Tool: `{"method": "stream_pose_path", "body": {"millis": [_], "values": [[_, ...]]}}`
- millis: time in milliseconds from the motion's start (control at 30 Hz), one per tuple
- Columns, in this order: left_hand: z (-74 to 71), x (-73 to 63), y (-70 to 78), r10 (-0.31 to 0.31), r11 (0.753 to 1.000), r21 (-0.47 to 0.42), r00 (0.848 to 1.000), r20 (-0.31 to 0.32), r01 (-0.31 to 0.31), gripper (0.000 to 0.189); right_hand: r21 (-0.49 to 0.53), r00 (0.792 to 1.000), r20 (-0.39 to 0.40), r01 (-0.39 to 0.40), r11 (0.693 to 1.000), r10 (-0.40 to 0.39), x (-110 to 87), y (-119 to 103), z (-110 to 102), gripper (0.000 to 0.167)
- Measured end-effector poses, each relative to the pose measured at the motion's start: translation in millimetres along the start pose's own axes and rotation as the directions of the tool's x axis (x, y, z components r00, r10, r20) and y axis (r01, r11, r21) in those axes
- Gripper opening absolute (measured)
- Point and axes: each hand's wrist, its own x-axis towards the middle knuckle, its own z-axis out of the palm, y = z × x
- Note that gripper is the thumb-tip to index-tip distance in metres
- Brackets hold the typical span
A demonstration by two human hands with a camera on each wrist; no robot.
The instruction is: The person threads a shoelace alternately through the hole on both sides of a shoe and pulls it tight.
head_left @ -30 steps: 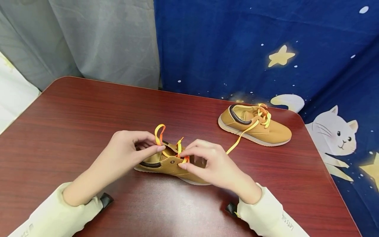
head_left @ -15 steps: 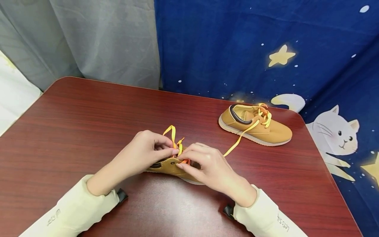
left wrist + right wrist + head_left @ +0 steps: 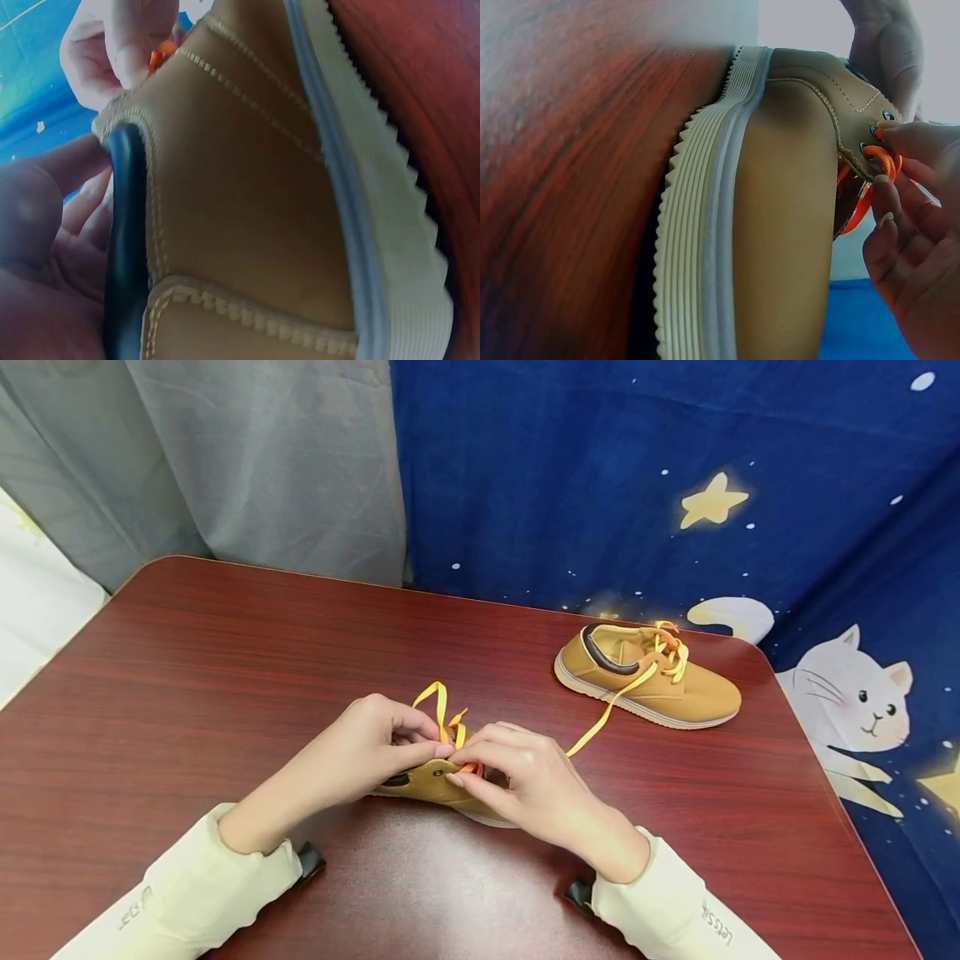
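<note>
A tan lace-up shoe (image 3: 420, 787) stands on the table, toe to the right, partly covered by both hands. My left hand (image 3: 367, 743) pinches a yellow-orange shoelace (image 3: 442, 714) at the top of the eyelet flap; a loop of it rises above the fingers. In the left wrist view, these fingers reach in over the dark padded collar (image 3: 127, 240). My right hand (image 3: 525, 772) grips the near flap, its thumb beside the eyelets. Orange lace (image 3: 881, 157) passes through a lower eyelet in the right wrist view, while the top eyelet (image 3: 888, 115) shows bare.
A matching tan shoe (image 3: 705, 693) stands at the table's back right, one lace end trailing toward the right hand. The reddish-brown table (image 3: 247, 652) ends at a grey curtain (image 3: 285, 468) and a blue printed curtain (image 3: 540, 485).
My left hand has moved right with the lace, from over the shoe's opening to the flap beside the right hand. The right hand stays nearly still at the eyelets.
</note>
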Motion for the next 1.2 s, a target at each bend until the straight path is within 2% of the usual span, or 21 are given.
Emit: {"method": "stream_pose_path", "body": {"millis": [167,367,567,667,733,800,900,1000,1067,1133,1200], "values": [[-1.1,-0.8,0.9,-0.004,1.000,-0.012,1.000,0.010,0.004,0.010,0.005,1.000,-0.011,-0.004,1.000,0.004,-0.4,-0.2,0.7,0.013],[-7.5,-1.5,-0.6,0.008,0.999,0.037,0.992,0.123,-0.013,0.016,-0.001,1.000,-0.006,-0.027,1.000,0.027,-0.6,-1.0,0.8,0.010],[-11.4,-6.1,-1.6,0.006,0.999,0.032,0.978,0.210,-0.013,0.020,-0.012,0.998,0.006,-0.062,0.998,0.062,-1.1,-3.1,-0.6,0.010],[-10.4,-9.1,-2.0,0.080,0.990,0.095,0.974,0.211,-0.102,0.014,-0.023,0.998,0.005,-0.066,0.998,0.066,-0.9,-3.4,-0.8,0.011],[-7.6,-11.0,-1.5,0.146,0.964,0.196,0.972,0.183,-0.181,0.020,-0.026,0.998,0.007,-0.066,0.997,0.067,-1.1,-3.0,-0.6,0.011],[-4.0,-12.8,-0.5,0.218,0.915,0.314,0.966,0.139,-0.252,0.023,-0.030,0.998,0.006,-0.065,0.997,0.065,-1.1,-2.4,-0.2,0.010],[1.6,-15.3,2.1,0.299,0.836,0.462,0.952,0.067,-0.296,0.018,-0.030,0.998,0.008,-0.068,0.997,0.068,-1.5,-2.1,0.0,0.009],[5.4,-16.0,2.6,0.371,0.782,0.531,0.928,0.024,-0.326,0.012,-0.034,0.998,0.006,-0.070,0.997,0.070,-1.4,-2.5,-0.3,0.009],[7.0,-16.0,1.4,0.416,0.757,0.553,0.909,0.001,-0.348,0.010,-0.038,0.998,0.003,-0.067,0.997,0.068,-1.3,-2.6,-0.3,0.009],[7.4,-15.4,-0.4,0.454,0.751,0.549,0.891,-0.025,-0.367,0.014,-0.041,0.998,0.001,-0.063,0.997,0.063,-1.1,-2.9,-0.3,0.009],[7.6,-14.5,-2.7,0.499,0.747,0.535,0.864,-0.060,-0.394,0.022,-0.043,0.998,-0.001,-0.061,0.997,0.061,-0.9,-2.8,-0.1,0.009]]}}
